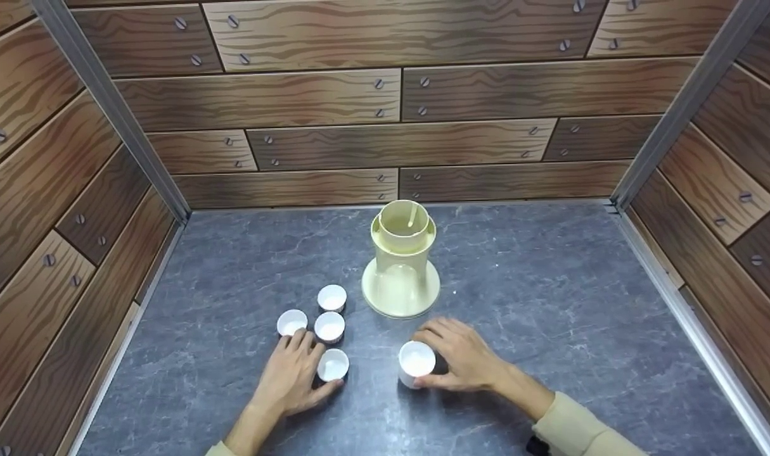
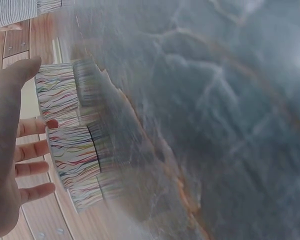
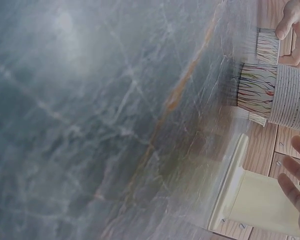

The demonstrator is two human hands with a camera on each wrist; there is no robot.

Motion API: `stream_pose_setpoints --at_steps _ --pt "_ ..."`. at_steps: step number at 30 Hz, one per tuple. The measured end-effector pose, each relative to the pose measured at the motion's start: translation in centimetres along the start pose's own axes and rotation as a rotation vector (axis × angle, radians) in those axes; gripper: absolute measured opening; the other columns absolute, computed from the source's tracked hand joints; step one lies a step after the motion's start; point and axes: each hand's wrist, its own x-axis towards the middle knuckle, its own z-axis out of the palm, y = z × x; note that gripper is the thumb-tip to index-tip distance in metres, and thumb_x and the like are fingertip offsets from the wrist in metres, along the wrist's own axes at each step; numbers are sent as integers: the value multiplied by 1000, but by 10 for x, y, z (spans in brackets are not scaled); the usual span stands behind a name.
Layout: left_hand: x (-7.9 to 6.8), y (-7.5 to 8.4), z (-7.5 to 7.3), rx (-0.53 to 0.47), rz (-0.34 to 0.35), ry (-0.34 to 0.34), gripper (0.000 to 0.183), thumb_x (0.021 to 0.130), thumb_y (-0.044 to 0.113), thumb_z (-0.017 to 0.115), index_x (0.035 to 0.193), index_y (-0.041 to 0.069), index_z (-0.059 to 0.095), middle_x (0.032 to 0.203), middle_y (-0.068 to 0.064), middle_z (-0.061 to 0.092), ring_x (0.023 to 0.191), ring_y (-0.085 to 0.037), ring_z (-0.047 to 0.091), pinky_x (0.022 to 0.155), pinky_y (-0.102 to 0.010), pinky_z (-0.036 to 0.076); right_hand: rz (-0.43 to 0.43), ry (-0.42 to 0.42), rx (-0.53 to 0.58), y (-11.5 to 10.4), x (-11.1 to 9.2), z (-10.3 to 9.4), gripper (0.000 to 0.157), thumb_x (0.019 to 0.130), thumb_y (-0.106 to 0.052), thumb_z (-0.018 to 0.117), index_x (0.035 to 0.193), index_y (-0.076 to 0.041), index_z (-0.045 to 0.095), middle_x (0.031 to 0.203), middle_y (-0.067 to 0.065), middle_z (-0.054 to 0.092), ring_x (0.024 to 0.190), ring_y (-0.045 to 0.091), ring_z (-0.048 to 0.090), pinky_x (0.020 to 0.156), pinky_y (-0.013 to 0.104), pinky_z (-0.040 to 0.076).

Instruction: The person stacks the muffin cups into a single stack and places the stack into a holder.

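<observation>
White paper cups with thin coloured streaks stand apart on the grey table. My left hand (image 1: 289,373) is over them. Its thumb and index finger pinch the sides of the nearest cup (image 1: 333,365), while the other fingertips reach over the left cup (image 1: 292,323). In the left wrist view, this streaked cup (image 2: 57,92) sits between thumb and index finger. On the right, a nested stack of cups (image 1: 416,364) stands upright, its ridged rims (image 3: 292,97) piled up. My right hand (image 1: 457,354) surrounds it, thumb near and fingers behind. Those fingers (image 3: 295,170) look spread and apart from it.
Behind the cups stands a pale yellow holder (image 1: 400,278) with a wide round base and a tube-like top. Two more cups, a far cup (image 1: 332,297) and a middle cup (image 1: 329,327), stand before my left fingers. Wood-patterned walls (image 1: 334,98) enclose the table.
</observation>
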Motion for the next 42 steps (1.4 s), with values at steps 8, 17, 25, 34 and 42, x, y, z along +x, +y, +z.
stream_pose_setpoints --at_steps 8,17,25,34,42 --pt "-1 4 1 -22 10 26 65 83 76 68 105 15 62 106 -10 61 107 -28 58 90 -42 50 32 -14 43 -1 -1 1 66 83 -76 71 123 -25 69 117 -7 70 109 12 66 89 33 56" --pt "1 11 -2 -65 15 68 63 82 74 71 104 15 63 102 -6 57 100 -25 56 88 -41 50 31 -22 80 1 -1 1 69 81 -76 74 125 -24 69 118 -6 70 109 12 66 91 34 57" --pt "6 23 -6 -121 12 65 61 83 74 71 101 17 62 103 -3 59 98 -22 59 80 -39 51 38 -48 124 1 -1 -1 68 78 -71 80 125 -22 69 118 -5 69 107 12 66 89 34 58" --pt "15 33 -7 -160 42 83 55 84 71 72 101 19 63 105 -1 60 99 -22 60 84 -39 50 37 -58 116 3 0 -1 69 80 -74 76 125 -22 69 117 -5 69 106 12 65 88 34 58" --pt "24 39 -8 -161 58 101 57 84 73 70 102 19 64 103 -1 61 98 -21 58 81 -38 49 38 -70 105 3 2 -1 70 80 -74 76 126 -22 69 118 -5 69 107 12 65 88 34 58"
